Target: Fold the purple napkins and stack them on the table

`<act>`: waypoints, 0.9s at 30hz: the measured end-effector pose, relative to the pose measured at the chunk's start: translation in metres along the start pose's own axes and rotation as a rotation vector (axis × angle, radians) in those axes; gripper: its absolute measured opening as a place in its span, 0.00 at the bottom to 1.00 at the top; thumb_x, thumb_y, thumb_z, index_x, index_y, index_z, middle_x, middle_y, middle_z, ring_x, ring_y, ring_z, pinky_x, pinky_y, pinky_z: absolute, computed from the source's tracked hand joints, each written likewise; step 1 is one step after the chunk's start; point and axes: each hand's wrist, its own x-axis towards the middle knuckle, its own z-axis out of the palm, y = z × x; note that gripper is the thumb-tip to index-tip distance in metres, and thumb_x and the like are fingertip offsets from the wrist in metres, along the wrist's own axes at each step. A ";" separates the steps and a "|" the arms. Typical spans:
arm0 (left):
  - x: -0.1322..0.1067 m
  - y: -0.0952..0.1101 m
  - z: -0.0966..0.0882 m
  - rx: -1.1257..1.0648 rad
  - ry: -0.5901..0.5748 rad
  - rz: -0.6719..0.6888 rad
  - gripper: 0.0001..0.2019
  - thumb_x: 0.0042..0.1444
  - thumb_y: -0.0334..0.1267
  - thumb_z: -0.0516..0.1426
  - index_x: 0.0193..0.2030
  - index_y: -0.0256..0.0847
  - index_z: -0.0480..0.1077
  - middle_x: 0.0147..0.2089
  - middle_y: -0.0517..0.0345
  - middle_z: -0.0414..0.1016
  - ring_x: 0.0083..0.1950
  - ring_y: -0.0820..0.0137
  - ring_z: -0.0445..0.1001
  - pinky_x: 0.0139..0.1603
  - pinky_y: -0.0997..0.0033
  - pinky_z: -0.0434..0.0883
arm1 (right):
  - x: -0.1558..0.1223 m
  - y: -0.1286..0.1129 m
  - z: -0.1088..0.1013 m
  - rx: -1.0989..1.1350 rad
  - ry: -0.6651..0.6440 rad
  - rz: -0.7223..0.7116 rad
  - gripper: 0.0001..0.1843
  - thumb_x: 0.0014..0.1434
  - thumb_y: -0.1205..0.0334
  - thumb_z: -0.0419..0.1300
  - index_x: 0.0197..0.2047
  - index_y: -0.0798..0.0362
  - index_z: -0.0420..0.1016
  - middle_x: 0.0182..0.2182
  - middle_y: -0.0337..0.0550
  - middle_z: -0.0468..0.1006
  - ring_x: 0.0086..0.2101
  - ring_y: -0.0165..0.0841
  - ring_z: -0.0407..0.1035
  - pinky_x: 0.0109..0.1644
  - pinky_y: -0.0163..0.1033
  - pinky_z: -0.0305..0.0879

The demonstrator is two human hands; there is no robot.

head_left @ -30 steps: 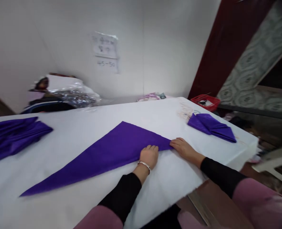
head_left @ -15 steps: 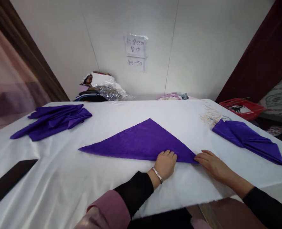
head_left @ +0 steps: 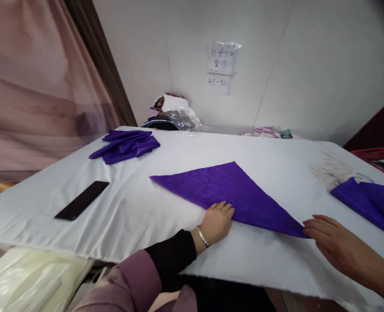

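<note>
A purple cloth napkin (head_left: 235, 193), folded into a triangle, lies on the white-covered table with its peak pointing away from me. My left hand (head_left: 216, 223), a silver bangle at its wrist, has its fingers curled over the napkin's near folded edge, around the middle. At the right corner my right hand (head_left: 331, 236) pinches the tip between thumb and fingers. The left corner lies free on the cloth. A crumpled heap of purple napkins (head_left: 127, 145) rests at the back left, and a folded purple napkin (head_left: 367, 201) at the right, partly cut off by the frame.
A dark flat slab (head_left: 82, 200) lies on the white tablecloth (head_left: 120, 225) at left. Stray threads (head_left: 333, 167) lie near the right side. Beyond the far edge are a fabric pile under clear plastic (head_left: 179, 110) and a red basket (head_left: 380, 154). A handwritten sign (head_left: 221, 65) hangs on the wall.
The view has swung left, so things appear farther right. The napkin now sits slanted, its right corner drawn nearer to me by my right hand. My left hand has shifted along the edge toward its middle.
</note>
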 end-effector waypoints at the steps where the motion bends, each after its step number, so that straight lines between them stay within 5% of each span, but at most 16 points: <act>1: -0.005 -0.009 -0.006 0.012 0.008 -0.051 0.16 0.57 0.33 0.52 0.53 0.38 0.66 0.55 0.49 0.71 0.59 0.59 0.65 0.57 0.56 0.64 | 0.002 0.006 -0.002 -0.025 0.005 -0.059 0.14 0.51 0.71 0.51 0.35 0.42 0.70 0.32 0.42 0.76 0.36 0.37 0.72 0.48 0.46 0.67; 4: -0.021 -0.033 -0.019 0.044 0.028 -0.193 0.17 0.56 0.33 0.52 0.53 0.38 0.67 0.57 0.48 0.70 0.60 0.58 0.64 0.59 0.54 0.63 | 0.009 0.024 -0.004 -0.090 0.035 -0.189 0.14 0.52 0.69 0.52 0.39 0.42 0.69 0.34 0.46 0.76 0.37 0.38 0.72 0.46 0.48 0.67; 8: -0.038 -0.045 -0.025 0.052 0.065 -0.267 0.16 0.58 0.33 0.51 0.53 0.39 0.67 0.58 0.48 0.69 0.61 0.59 0.63 0.61 0.53 0.61 | 0.024 0.042 -0.009 -0.113 0.079 -0.180 0.14 0.54 0.67 0.51 0.42 0.43 0.69 0.37 0.49 0.76 0.40 0.40 0.71 0.46 0.49 0.66; 19: -0.033 -0.015 -0.018 -0.353 0.001 -0.115 0.25 0.54 0.36 0.56 0.60 0.43 0.61 0.57 0.51 0.71 0.60 0.62 0.65 0.64 0.50 0.55 | 0.105 0.048 -0.038 -0.033 0.151 -0.097 0.10 0.59 0.70 0.49 0.39 0.49 0.69 0.46 0.48 0.74 0.50 0.39 0.66 0.52 0.52 0.63; 23: -0.016 -0.004 -0.035 -0.541 0.023 -0.189 0.28 0.54 0.46 0.57 0.60 0.41 0.61 0.54 0.50 0.73 0.49 0.63 0.73 0.55 0.56 0.66 | 0.139 0.041 -0.037 0.013 0.142 -0.177 0.11 0.59 0.70 0.48 0.38 0.51 0.70 0.50 0.46 0.72 0.55 0.39 0.62 0.55 0.53 0.61; 27: 0.010 0.014 -0.057 -0.745 0.127 -0.176 0.30 0.51 0.51 0.59 0.60 0.44 0.61 0.57 0.51 0.70 0.52 0.62 0.72 0.55 0.57 0.68 | 0.178 0.027 -0.030 0.101 0.055 -0.228 0.14 0.59 0.70 0.47 0.35 0.49 0.72 0.53 0.40 0.70 0.58 0.40 0.58 0.58 0.56 0.57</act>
